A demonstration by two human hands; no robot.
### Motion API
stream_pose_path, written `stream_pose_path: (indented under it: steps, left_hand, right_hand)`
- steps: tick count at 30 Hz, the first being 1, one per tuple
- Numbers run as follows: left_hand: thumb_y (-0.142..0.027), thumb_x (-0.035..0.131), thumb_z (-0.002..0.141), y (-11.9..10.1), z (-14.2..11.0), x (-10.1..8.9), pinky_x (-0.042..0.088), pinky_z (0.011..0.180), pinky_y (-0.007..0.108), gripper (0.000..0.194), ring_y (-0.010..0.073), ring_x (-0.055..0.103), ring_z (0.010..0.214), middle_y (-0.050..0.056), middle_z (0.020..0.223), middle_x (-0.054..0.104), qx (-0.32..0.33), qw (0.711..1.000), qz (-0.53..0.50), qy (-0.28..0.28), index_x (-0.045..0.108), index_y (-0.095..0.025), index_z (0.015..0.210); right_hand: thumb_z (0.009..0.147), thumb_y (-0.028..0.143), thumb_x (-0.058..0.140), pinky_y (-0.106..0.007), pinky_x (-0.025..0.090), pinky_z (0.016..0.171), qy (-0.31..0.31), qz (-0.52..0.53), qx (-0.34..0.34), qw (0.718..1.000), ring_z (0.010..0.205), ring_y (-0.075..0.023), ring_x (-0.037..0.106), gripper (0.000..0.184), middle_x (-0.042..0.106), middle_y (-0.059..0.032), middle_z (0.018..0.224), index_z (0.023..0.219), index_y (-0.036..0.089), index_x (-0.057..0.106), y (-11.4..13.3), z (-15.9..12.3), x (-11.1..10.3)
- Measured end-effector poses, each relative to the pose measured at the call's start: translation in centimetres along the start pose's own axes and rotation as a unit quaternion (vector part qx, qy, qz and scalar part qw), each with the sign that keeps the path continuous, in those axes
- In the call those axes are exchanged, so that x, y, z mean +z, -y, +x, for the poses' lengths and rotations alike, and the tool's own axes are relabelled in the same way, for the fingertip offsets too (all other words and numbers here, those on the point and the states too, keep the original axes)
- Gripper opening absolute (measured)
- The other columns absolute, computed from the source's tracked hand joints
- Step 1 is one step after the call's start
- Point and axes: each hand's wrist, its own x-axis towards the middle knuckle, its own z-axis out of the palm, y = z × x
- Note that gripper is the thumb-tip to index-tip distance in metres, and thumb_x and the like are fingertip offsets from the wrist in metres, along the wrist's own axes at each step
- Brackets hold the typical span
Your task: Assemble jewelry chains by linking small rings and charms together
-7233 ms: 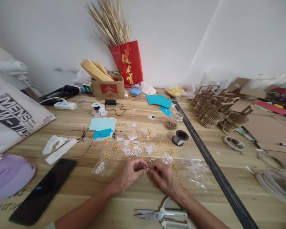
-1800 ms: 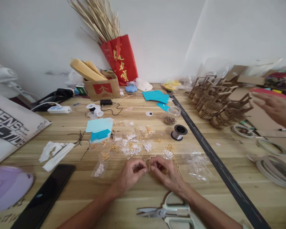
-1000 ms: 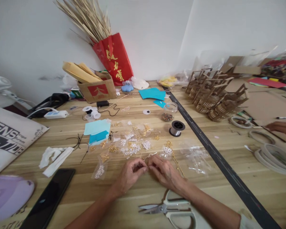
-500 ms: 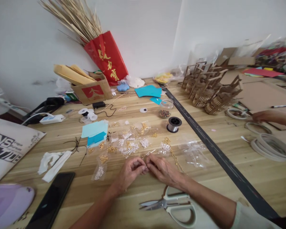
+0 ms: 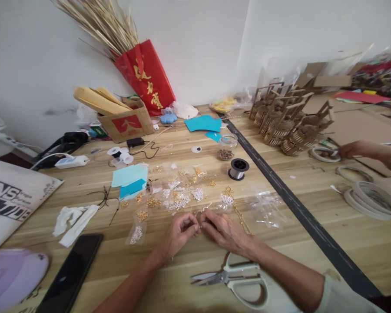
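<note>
Over the wooden counter (image 5: 169,287), the person's left hand (image 5: 180,232) and right hand (image 5: 220,229) are facing each other, fingertips almost meeting in narrow pinches; between them they are holding a tiny piece (image 5: 200,226), too small to make out. A thin silvery loop (image 5: 206,208) is lying just beyond the right fingertips. Ahead, bags of small gold and silver pieces (image 5: 181,200) are lying spread out, and a bag of white rings (image 5: 137,234) is resting to the left of the left hand. A gold chain (image 5: 237,210) is trailing beside the right hand, with clear plastic bags (image 5: 269,208) lying farther right. Scissors (image 5: 222,277) are lying nearer the person, their handles just beside the right forearm. A spool of wire (image 5: 237,170) is standing beyond the chain, near a jar of beads (image 5: 226,153). A black phone (image 5: 71,271) is resting at left. At far right, a co-worker's hand (image 5: 355,150) is reaching beside a pale ring-shaped roll (image 5: 326,160); whether it is gripping anything, I cannot tell.
</note>
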Motion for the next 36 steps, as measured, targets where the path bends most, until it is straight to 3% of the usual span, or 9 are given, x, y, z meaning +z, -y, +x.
stream_pose_path:
  steps: [12,20,30,36]
  left_hand:
    - [-0.024,0.059,0.081,-1.0,0.0,0.0,0.039,0.063,0.023,0.013,0.0123,0.049,0.066,-0.001,0.068,0.054,0.008,0.999,0.047,-0.010,0.057,-0.015,0.072]
    - [-0.026,0.062,0.078,-1.2,0.0,0.0,0.038,0.062,0.023,0.014,0.0120,0.047,0.064,-0.001,0.066,0.053,-0.007,1.000,0.010,-0.018,0.057,-0.014,0.071]
    - [-0.031,0.064,0.076,-1.9,-0.1,-0.1,0.035,0.061,0.023,0.019,0.0120,0.045,0.064,-0.002,0.065,0.051,-0.038,0.999,-0.012,-0.021,0.058,-0.014,0.070]
    - [-0.030,0.065,0.076,-1.9,-0.1,0.1,0.036,0.061,0.023,0.018,0.0116,0.045,0.063,-0.002,0.065,0.051,-0.045,0.999,-0.017,-0.020,0.059,-0.014,0.070]
  right_hand:
    - [0.098,0.022,0.040,-0.022,0.034,0.057,0.024,0.027,-0.001,0.999,0.060,-0.0123,0.047,0.009,0.052,0.0020,0.072,0.091,0.021,0.047,0.1,-0.1,-0.3]
    - [0.096,0.022,0.041,-0.021,0.034,0.057,0.022,0.047,0.005,0.999,0.063,-0.0126,0.045,0.010,0.051,0.0017,0.072,0.091,0.021,0.049,0.1,0.0,-0.3]
    - [0.097,0.024,0.042,-0.021,0.030,0.054,0.033,0.122,0.032,0.991,0.058,-0.0100,0.037,0.011,0.042,0.0052,0.067,0.088,0.020,0.048,0.5,0.1,-0.6]
    - [0.096,0.027,0.044,-0.020,0.030,0.052,0.034,0.186,0.062,0.980,0.056,-0.0095,0.039,0.014,0.044,0.0055,0.064,0.085,0.019,0.048,0.4,0.2,-0.5]
